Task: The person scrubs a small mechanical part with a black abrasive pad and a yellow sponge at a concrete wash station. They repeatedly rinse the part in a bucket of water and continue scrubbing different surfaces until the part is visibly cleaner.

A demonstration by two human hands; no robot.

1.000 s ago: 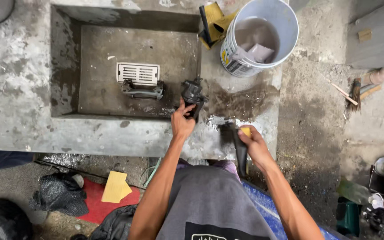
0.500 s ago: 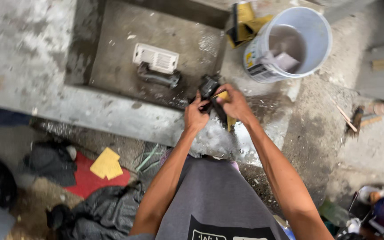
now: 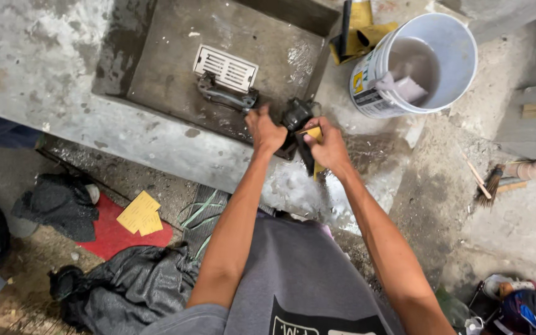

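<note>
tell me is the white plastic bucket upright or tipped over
Upright. The white plastic bucket stands on the concrete ledge with its round mouth facing up at the camera, and cloudy grey liquid lies level inside it.

The part in both hands looks like dark, greasy metal, matt. Just by the right hand, a tool has a yellow plastic-looking handle. Under the grip, the concrete slab is rough and wet. Beyond, the bucket is smooth white plastic.
</note>
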